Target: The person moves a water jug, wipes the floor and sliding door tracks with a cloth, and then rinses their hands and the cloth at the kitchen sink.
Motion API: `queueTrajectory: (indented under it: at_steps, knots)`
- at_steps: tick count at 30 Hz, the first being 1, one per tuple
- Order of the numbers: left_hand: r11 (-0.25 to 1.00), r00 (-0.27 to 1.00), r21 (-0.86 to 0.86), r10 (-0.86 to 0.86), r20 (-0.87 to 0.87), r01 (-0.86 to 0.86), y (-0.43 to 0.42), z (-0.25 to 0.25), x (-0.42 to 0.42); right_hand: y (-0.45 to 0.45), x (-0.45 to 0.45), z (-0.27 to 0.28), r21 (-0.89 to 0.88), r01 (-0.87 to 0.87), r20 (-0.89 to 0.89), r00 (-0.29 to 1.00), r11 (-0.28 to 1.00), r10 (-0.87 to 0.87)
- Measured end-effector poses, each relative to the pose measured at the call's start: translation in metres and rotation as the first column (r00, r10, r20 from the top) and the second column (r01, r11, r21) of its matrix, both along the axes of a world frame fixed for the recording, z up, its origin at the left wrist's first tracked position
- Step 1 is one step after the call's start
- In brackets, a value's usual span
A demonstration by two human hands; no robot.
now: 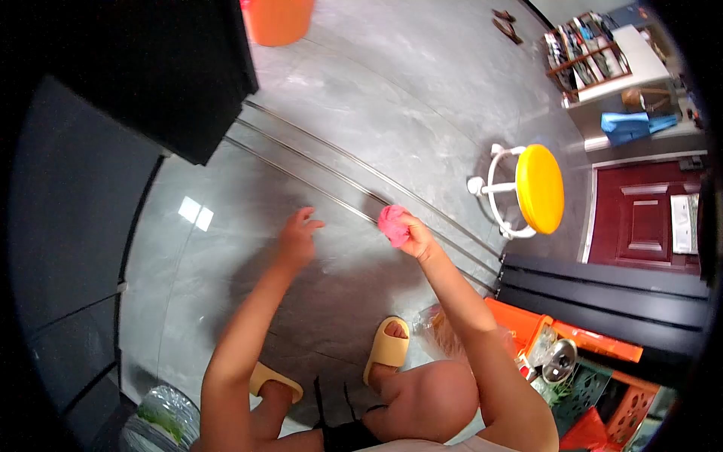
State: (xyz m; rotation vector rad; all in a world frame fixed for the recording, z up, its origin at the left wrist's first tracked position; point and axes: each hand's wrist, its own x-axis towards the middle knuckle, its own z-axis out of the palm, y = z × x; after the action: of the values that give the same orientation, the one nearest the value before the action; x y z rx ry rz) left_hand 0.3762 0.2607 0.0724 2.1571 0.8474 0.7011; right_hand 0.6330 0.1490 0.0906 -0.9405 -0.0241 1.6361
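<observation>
My right hand (419, 239) is closed around a crumpled pink cloth (393, 226). The cloth is over the metal floor tracks (320, 160), near the middle of their length; I cannot tell how firmly it presses on them. These thin shiny rails run slantwise across the grey floor, from the black panel at upper left to the dark panels at lower right. To the left, my left hand (298, 239) hangs over the floor on the near side of the tracks, holding nothing, fingers slightly bent and apart.
A yellow-seated stool (540, 188) on a white wheeled base stands beyond the tracks. The black panel (173, 68) rises at upper left, with an orange bucket (279, 19) behind it. Orange crates (520, 324) with a pot lid (559, 360) sit at lower right. My feet wear yellow slippers (388, 348).
</observation>
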Motion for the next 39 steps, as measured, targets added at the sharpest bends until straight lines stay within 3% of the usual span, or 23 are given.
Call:
queueTrajectory:
  at_steps: [3, 6, 9, 10, 13, 15, 17, 18, 21, 24, 27, 30, 33, 34, 36, 39]
  knots:
    - [0.990, 0.996, -0.108, 0.088, -0.011, -0.089, 0.001, 0.021, 0.005, 0.044, -0.038, 0.050, -0.003, -0.119, -0.012, 0.993, 0.993, 0.119]
    - [0.927, 0.939, -0.180, 0.341, 0.046, -0.328, -0.002, 0.049, -0.004, 0.075, -0.084, 0.113, -0.092, -0.086, -0.024, 0.996, 0.992, 0.084]
    - [0.764, 0.797, -0.248, 0.602, -0.057, -0.595, -0.016, 0.101, -0.027, 0.094, -0.131, 0.180, -0.018, -0.223, -0.050, 0.974, 0.975, 0.222]
    - [0.720, 0.754, -0.256, 0.655, -0.058, -0.645, -0.022, 0.113, -0.043, 0.098, -0.145, 0.194, -0.106, -0.228, -0.076, 0.972, 0.968, 0.221]
    - [0.563, 0.600, -0.318, 0.799, -0.024, -0.763, -0.051, 0.153, -0.076, 0.088, -0.181, 0.228, 0.031, -0.395, -0.224, 0.893, 0.918, 0.391]
    - [0.444, 0.484, -0.406, 0.875, 0.005, -0.799, -0.071, 0.186, -0.102, 0.078, -0.204, 0.254, -0.035, -0.460, -0.242, 0.865, 0.887, 0.439]
    - [0.401, 0.436, -0.315, 0.899, -0.046, -0.860, -0.092, 0.235, -0.130, 0.065, -0.236, 0.294, -0.181, -0.464, -0.210, 0.879, 0.867, 0.427]
    - [0.381, 0.414, -0.269, 0.907, -0.076, -0.884, -0.104, 0.262, -0.143, 0.060, -0.246, 0.310, -0.101, -0.515, -0.231, 0.845, 0.852, 0.483]
    - [0.308, 0.338, -0.325, 0.941, -0.038, -0.894, -0.140, 0.358, -0.177, 0.047, -0.275, 0.378, -0.083, -0.624, -0.267, 0.765, 0.777, 0.586]
    - [0.219, 0.289, -0.419, 0.951, -0.110, -0.881, -0.191, 0.452, -0.191, 0.038, -0.288, 0.425, 0.178, -0.708, -0.463, 0.553, 0.684, 0.692]
    - [0.229, 0.287, -0.477, 0.957, -0.050, -0.848, -0.256, 0.542, -0.184, 0.028, -0.310, 0.509, -0.064, -0.779, -0.328, 0.607, 0.624, 0.724]
    - [0.187, 0.225, -0.634, 0.974, 0.021, -0.750, -0.315, 0.607, -0.173, 0.013, -0.348, 0.605, -0.222, -0.823, -0.189, 0.562, 0.522, 0.805]
    - [0.149, 0.180, -0.635, 0.984, 0.017, -0.758, -0.363, 0.657, -0.178, -0.007, -0.382, 0.625, -0.106, -0.897, -0.085, 0.438, 0.429, 0.895]
    - [0.096, 0.134, -0.549, 0.991, -0.030, -0.830, -0.370, 0.708, -0.197, -0.013, -0.402, 0.628, -0.059, -0.919, -0.117, 0.394, 0.390, 0.912]
    - [-0.019, -0.023, -0.613, 1.000, -0.001, -0.790, -0.400, 0.705, -0.210, -0.039, -0.437, 0.630, 0.011, -0.947, -0.197, 0.313, 0.321, 0.929]
    - [-0.137, -0.269, -0.665, 0.958, 0.101, -0.734, -0.449, 0.695, -0.239, -0.092, -0.511, 0.642, 0.466, -0.877, -0.503, -0.155, 0.116, 0.850]
